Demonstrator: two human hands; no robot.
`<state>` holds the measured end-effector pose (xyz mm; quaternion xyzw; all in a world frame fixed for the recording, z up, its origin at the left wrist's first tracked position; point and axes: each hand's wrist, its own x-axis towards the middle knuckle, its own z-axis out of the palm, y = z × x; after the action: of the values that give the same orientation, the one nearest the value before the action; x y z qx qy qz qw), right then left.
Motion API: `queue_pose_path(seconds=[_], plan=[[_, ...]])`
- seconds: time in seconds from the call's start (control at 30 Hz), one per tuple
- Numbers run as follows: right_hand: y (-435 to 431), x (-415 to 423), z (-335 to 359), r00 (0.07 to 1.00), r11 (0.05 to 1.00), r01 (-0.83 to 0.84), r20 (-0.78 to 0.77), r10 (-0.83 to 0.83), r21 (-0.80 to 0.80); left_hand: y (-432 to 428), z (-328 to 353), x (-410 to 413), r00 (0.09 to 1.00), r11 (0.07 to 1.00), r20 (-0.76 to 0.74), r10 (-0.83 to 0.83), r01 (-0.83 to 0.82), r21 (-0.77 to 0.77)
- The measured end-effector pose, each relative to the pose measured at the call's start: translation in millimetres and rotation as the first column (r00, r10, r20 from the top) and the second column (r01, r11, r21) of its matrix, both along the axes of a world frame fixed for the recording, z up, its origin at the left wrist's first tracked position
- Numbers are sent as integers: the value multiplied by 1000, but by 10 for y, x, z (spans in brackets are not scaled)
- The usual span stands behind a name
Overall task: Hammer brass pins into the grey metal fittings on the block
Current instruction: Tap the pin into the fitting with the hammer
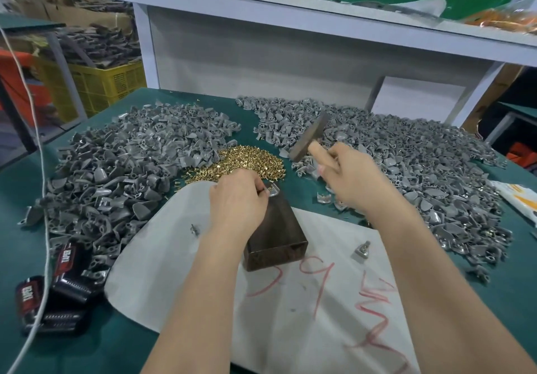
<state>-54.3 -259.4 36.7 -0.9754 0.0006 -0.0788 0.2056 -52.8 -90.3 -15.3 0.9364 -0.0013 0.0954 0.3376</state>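
A dark block [276, 237] stands on a white sheet [305, 301] in front of me. On its far top edge lies a grey metal fitting [273, 191]. My left hand [238, 196] pinches that fitting at the block's top; whether a pin is in it I cannot tell. My right hand [345, 176] grips the wooden handle of a hammer [309, 136], whose dark head is raised above and behind the block. A heap of brass pins [247, 160] lies just beyond the block.
Big piles of grey fittings lie at left [125, 167] and right [406, 164] on the green table. Loose fittings [361, 250] rest on the sheet. Black packets [58, 286] and a white cord [43, 199] sit at left. A white shelf [290, 10] rises behind.
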Motion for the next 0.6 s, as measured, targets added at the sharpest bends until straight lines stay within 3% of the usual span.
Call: queue_pose_path(seconds=[0.07, 0.13, 0.2, 0.27, 0.3, 0.33, 0.43, 0.5, 0.53, 0.6], plan=[[-3, -55, -27, 984, 999, -28, 176, 30, -15, -1, -9, 7, 1000, 1000, -1, -2, 2, -12], [61, -166, -43, 922, 993, -77, 385, 36, 92, 4, -20, 9, 1000, 999, 0, -1, 1, -38], [159, -275, -95, 863, 990, -142, 491, 116, 15, 7, -27, 9, 1000, 999, 5, -3, 3, -49], [234, -329, -226, 917, 974, -189, 332, 219, -122, 5, -20, 9, 1000, 999, -4, -6, 6, -32], [233, -341, -255, 957, 975, -177, 209, 203, -134, 2, -17, 1, 1000, 1000, -5, -6, 6, -26], [210, -328, -246, 964, 979, -168, 188, 188, -118, 0, -11, 1, 1000, 1000, 1, -5, 5, -25], [142, -321, -116, 883, 989, -136, 460, 94, 57, 6, -9, 6, 1000, 999, 11, -10, 11, -47], [183, -347, -107, 828, 985, -167, 537, 161, -38, 10, -20, 12, 1000, 999, 9, -8, 9, -51], [229, -371, -166, 846, 969, -199, 473, 245, -146, 14, -24, 13, 1000, 999, 10, -7, 8, -45], [268, -413, -256, 941, 958, -211, 223, 253, -197, 15, -25, 6, 1000, 1000, 20, -10, 11, -28]])
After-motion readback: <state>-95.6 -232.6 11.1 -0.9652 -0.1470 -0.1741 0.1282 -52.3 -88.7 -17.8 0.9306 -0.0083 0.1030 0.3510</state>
